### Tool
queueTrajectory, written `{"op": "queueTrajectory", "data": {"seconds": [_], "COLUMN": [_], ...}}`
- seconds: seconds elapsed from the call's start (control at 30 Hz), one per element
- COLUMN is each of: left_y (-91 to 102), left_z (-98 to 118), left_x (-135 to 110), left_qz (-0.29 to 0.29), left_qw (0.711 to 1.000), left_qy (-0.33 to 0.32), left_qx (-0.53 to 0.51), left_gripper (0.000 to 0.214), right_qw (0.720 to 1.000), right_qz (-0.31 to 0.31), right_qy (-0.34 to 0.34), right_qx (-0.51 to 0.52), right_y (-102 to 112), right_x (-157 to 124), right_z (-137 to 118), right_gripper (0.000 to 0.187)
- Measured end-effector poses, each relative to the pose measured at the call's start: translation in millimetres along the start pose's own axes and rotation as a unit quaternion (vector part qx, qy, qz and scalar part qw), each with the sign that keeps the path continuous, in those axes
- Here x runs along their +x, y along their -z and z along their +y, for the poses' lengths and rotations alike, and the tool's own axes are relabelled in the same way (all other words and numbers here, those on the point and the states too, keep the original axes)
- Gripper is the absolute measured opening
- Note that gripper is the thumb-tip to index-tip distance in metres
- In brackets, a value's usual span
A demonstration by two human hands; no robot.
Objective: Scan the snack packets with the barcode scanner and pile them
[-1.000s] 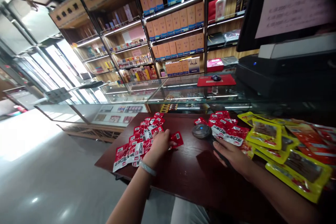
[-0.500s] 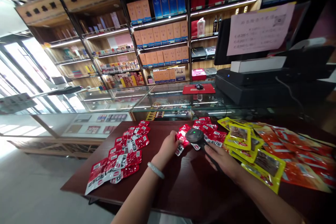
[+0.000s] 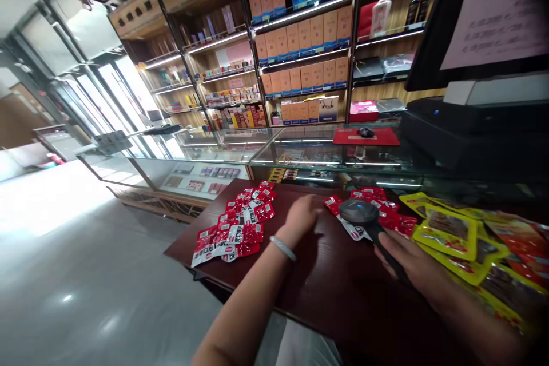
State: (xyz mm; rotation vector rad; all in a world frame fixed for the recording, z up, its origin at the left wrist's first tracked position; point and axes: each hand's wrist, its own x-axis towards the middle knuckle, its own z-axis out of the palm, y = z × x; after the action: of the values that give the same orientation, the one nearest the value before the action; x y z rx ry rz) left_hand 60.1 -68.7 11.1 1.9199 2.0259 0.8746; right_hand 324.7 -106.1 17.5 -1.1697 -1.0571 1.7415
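My right hand (image 3: pixel 409 263) grips the handle of a dark handheld barcode scanner (image 3: pixel 359 211), whose round head points down over a small heap of red snack packets (image 3: pixel 386 214). My left hand (image 3: pixel 302 214), a pale bracelet on its wrist, hovers low over the dark wooden table (image 3: pixel 326 286) between that heap and a larger spread of red packets (image 3: pixel 240 226) on the left. Its fingers are blurred by motion, and I cannot make out whether they hold anything. One red packet (image 3: pixel 333 204) lies just beyond its fingertips.
Yellow and orange snack packs (image 3: pixel 454 231) cover the right side of the table. Behind it stand glass display counters (image 3: pixel 274 151), a red mouse mat with a mouse (image 3: pixel 365 135), a black till with a screen (image 3: pixel 467 120), and shelves of boxed goods (image 3: pixel 300 40). Left is open floor.
My left hand has left the scanner head and moved left toward the larger spread; the packet it held there is no longer seen in it. The camera swung, and the scanner stayed over the right heap.
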Motion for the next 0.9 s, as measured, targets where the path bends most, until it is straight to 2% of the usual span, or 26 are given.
{"op": "queueTrajectory", "data": {"seconds": [0.03,0.1,0.2,0.27,0.37,0.5,0.67,0.8,0.9], "left_y": [18.1,52.3,88.9,101.4,104.9,86.7,35.4,-3.7,-19.6], "left_z": [-17,-52,-94,-110,-117,-99,-52,-17,-6], "left_x": [-4,-10,-18,-21,-23,-18,-4,2,3], "left_qz": [0.014,0.019,-0.011,-0.044,-0.061,-0.041,-0.026,-0.031,-0.038], "left_qw": [0.996,0.966,0.917,0.907,0.913,0.944,0.988,0.996,0.997], "left_qy": [0.027,0.104,0.2,0.227,0.216,0.186,0.13,0.081,0.052], "left_qx": [0.083,0.234,0.345,0.351,0.341,0.27,0.076,-0.016,-0.038], "left_gripper": [0.046,0.041,0.047,0.052,0.057,0.046,0.028,0.022,0.018], "right_qw": [1.0,0.999,0.997,0.994,0.988,0.984,0.987,0.988,0.988], "right_qz": [-0.01,-0.033,-0.064,-0.082,-0.111,-0.125,-0.111,-0.11,-0.114], "right_qy": [-0.002,0.007,0.016,0.023,0.042,0.06,0.072,0.081,0.084], "right_qx": [-0.005,-0.021,-0.051,-0.071,-0.096,-0.108,-0.092,-0.072,-0.061], "right_y": [-2,-6,-13,-18,-23,-23,-19,-16,-13], "right_x": [0,3,9,12,15,21,26,24,21], "right_z": [1,4,12,16,21,24,22,13,7], "right_gripper": [0.054,0.052,0.056,0.057,0.055,0.054,0.061,0.065,0.063]}}
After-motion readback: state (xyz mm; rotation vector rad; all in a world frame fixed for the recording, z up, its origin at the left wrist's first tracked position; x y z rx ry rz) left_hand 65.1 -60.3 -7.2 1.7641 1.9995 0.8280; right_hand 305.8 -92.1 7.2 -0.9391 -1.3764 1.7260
